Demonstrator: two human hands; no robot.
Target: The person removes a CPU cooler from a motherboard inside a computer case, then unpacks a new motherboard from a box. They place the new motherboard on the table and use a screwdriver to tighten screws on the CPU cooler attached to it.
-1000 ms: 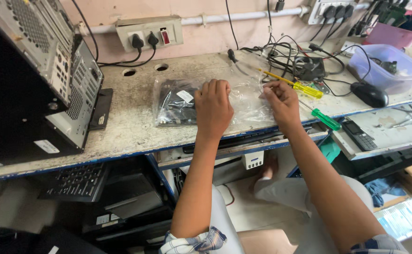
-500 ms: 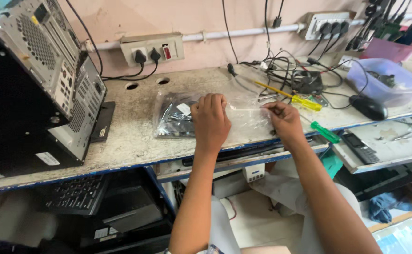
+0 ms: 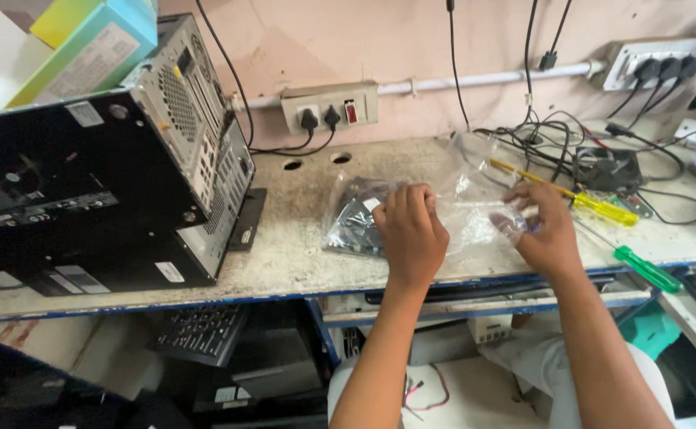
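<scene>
Worn workbench (image 3: 300, 246), head view. Landmark: clear plastic bag (image 3: 451, 210) lying flat at mid-bench with a dark circuit board (image 3: 352, 226) inside, toward its left end.

Left hand (image 3: 411, 234): palm down on the bag, fingers together and pressing on the plastic over the board's right edge; not closed around anything.

Right hand (image 3: 546, 230): at the bag's right end, fingertips pinched on the crumpled plastic there.

Left of the bag: black computer tower (image 3: 109, 191) standing on the bench, rear panel turned toward the bag.
Behind the bag: wall socket strip (image 3: 330, 105) with two black plugs in it.
Right of the bag: yellow-handled screwdriver (image 3: 594, 205), just beyond the right hand; green-handled screwdriver (image 3: 642, 268), nearer the bench edge; tangle of black cables (image 3: 554, 143) behind them.
Below the bag, under the bench: black keyboard (image 3: 201, 330).
</scene>
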